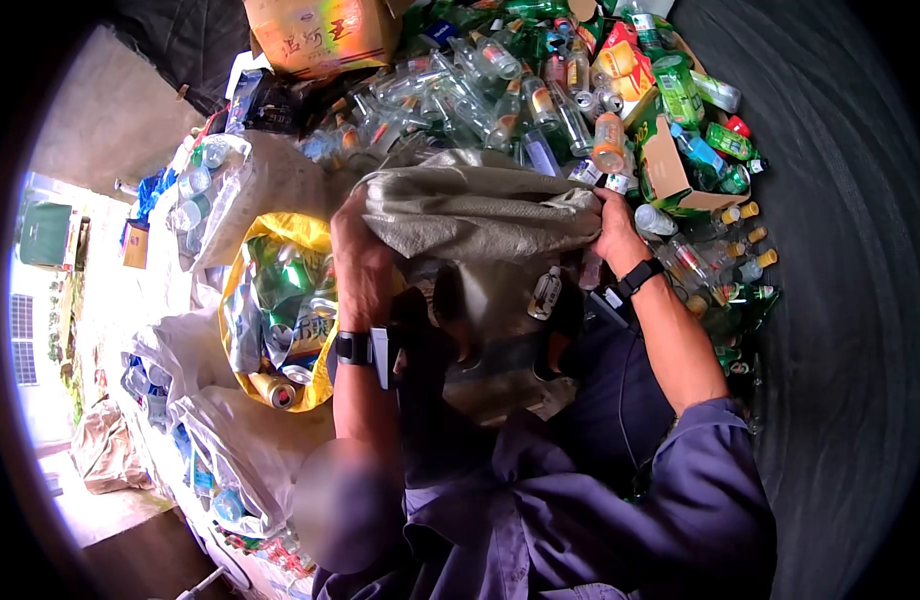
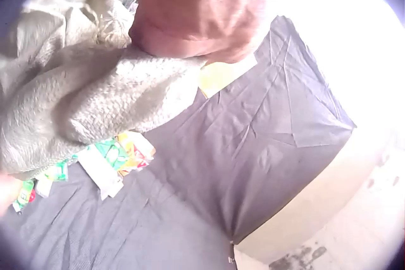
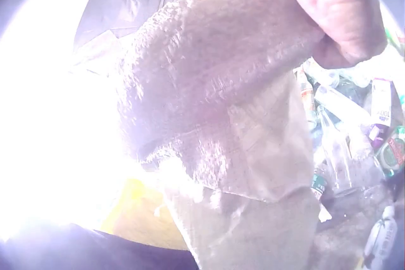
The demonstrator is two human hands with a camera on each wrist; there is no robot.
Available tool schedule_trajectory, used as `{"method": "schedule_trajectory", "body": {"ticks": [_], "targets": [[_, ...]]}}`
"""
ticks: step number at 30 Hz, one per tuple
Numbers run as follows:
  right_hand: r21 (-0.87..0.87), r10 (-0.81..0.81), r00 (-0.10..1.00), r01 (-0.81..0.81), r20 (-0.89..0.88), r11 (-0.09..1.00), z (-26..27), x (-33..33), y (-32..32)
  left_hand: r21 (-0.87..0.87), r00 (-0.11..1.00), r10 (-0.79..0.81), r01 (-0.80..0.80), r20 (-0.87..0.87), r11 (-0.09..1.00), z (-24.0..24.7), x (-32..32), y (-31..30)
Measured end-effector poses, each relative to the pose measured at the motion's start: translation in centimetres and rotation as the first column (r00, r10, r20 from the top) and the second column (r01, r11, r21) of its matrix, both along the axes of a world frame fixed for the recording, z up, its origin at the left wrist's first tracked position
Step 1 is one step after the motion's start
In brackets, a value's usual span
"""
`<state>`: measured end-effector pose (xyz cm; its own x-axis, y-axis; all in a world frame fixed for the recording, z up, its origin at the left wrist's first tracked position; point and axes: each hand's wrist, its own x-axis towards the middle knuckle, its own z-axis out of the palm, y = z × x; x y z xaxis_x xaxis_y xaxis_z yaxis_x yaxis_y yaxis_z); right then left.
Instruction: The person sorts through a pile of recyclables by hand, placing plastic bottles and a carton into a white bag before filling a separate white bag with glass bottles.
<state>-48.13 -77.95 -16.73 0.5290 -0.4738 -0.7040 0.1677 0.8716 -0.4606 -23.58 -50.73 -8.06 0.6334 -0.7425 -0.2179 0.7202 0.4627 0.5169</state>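
A pale grey woven sack (image 1: pixel 480 205) is stretched between my two hands in the head view, its rim folded over into a thick roll. My left hand (image 1: pixel 360 240) grips the left end of that roll; the left wrist view shows the same hand (image 2: pixel 202 17) from behind, its fingertips hidden. At the right end, my right hand (image 1: pixel 617 228) holds the rim, with the thumb along the edge. In the right wrist view the hand (image 3: pixel 345 20) clasps the sack (image 3: pixel 215 80), whose body hangs down below the roll.
Beyond the sack lies a heap of glass bottles (image 1: pixel 460 95). A yellow bag (image 1: pixel 325 232) of cans and packaging stands at left, near white sacks (image 1: pixel 245 450) of plastic bottles. A cardboard box (image 1: pixel 670 175) holds bottles at right. One small bottle (image 1: pixel 545 292) lies near my feet.
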Motion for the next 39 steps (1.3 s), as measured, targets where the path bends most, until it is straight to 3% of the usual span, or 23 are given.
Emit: {"method": "schedule_trajectory", "body": {"ticks": [1,4,5,6,7,8,10,14,16,17,18,20,21,22,24,26,27,28,30,32,34,38,39], "targets": [[0.001,0.005,1.000,-0.005,-0.001,1.000,0.4,0.2,0.3,0.047,0.995,0.103,-0.103,0.006,0.994,1.1,-0.9,-0.4],[-0.109,0.071,0.991,-0.083,-0.110,0.991,1.6,0.6,1.8,0.047,0.991,0.105,-0.101,-0.078,0.994,1.8,-2.2,-0.9],[-0.336,0.110,0.941,-0.221,-0.319,0.916,1.5,0.6,1.9,0.038,0.997,0.081,-0.080,-0.019,0.996,2.6,-3.1,-0.9],[-0.504,0.088,0.851,-0.386,-0.518,0.772,1.5,0.7,2.1,0.036,0.996,0.082,-0.081,-0.020,0.996,1.3,-2.7,-1.0],[-0.653,0.068,0.809,-0.517,-0.583,0.554,1.2,0.9,1.9,0.171,0.978,0.112,-0.142,0.176,0.975,0.6,-2.7,-1.4],[-0.737,-0.018,0.768,-0.607,-0.640,0.297,1.0,1.1,1.8,0.214,0.973,0.088,-0.135,0.215,0.967,-0.1,-2.7,-1.4],[-0.795,-0.371,0.780,-0.587,-0.505,-0.152,2.7,1.0,3.1,0.262,0.966,0.005,-0.075,0.257,0.962,-0.6,-2.9,-1.2],[-0.942,-0.093,0.948,-0.314,-0.305,-0.120,7.6,2.0,5.4,0.223,0.972,-0.200,0.168,0.127,0.960,0.1,-4.1,-1.7],[-0.821,-0.017,0.937,-0.315,-0.350,-0.476,8.5,2.1,5.9,0.258,0.962,-0.241,0.202,0.130,0.945,0.5,-4.5,-2.1],[-0.782,-0.017,0.922,-0.338,-0.387,-0.523,7.8,2.0,6.2,0.292,0.955,-0.251,0.197,0.158,0.936,0.7,-4.7,-2.3],[-0.783,-0.019,0.921,-0.341,-0.388,-0.520,6.3,1.9,5.8,0.332,0.945,-0.258,0.182,0.202,0.926,0.9,-4.8,-2.3],[-0.602,-0.077,0.659,-0.723,-0.748,-0.340,1.3,2.5,4.1,0.427,0.907,-0.267,0.111,0.326,0.897,1.5,-5.0,-2.3],[-0.857,-0.168,0.895,-0.445,-0.414,-0.261,-1.2,3.2,3.5,0.475,0.875,-0.277,0.062,0.397,0.878,1.9,-5.1,-2.4],[-0.891,0.064,0.891,-0.453,-0.450,0.043,4.1,2.4,3.8,0.499,0.853,-0.282,0.028,0.440,0.866,2.0,-5.1,-2.6],[-0.820,-0.088,0.820,-0.548,-0.565,0.162,3.2,2.1,1.8,0.512,0.836,-0.282,0.001,0.471,0.859,1.9,-5.6,-3.0],[-0.797,-0.099,0.792,-0.604,-0.602,0.011,-2.3,1.2,-1.2,0.541,0.684,-0.273,-0.210,0.676,0.815,1.5,-6.6,-3.6],[-0.831,-0.099,0.839,-0.502,-0.535,0.241,-3.3,1.0,-1.8,0.556,0.465,-0.380,-0.335,0.800,0.761,-1.6,-5.2,-3.4],[-0.810,-0.118,0.878,-0.368,-0.465,0.457,-3.7,0.9,-2.0,0.558,0.292,-0.476,-0.470,0.829,0.684,-0.4,-6.2,-3.1],[-0.739,-0.120,0.808,-0.454,-0.577,0.497,2.2,1.3,0.9,0.537,0.166,-0.533,-0.501,0.830,0.679,-0.2,-7.1,-2.8],[-0.677,-0.099,0.897,-0.250,-0.432,0.692,6.4,1.8,3.6,0.548,0.174,-0.538,-0.483,0.824,0.683,-1.1,-8.1,-2.6],[-0.728,-0.096,0.887,-0.305,-0.452,0.614,5.9,1.1,3.1,0.579,0.148,-0.594,-0.497,0.791,0.646,-1.9,-8.8,-2.7],[-0.636,0.051,0.964,-0.210,-0.260,0.743,4.9,0.9,2.3,0.526,0.045,-0.608,-0.555,0.793,0.645,-3.4,-9.5,-3.0],[-0.562,0.105,0.982,-0.176,-0.156,0.808,3.4,1.2,1.5,0.617,0.067,-0.696,-0.530,0.714,0.582,-3.9,-9.4,-3.1]]}}
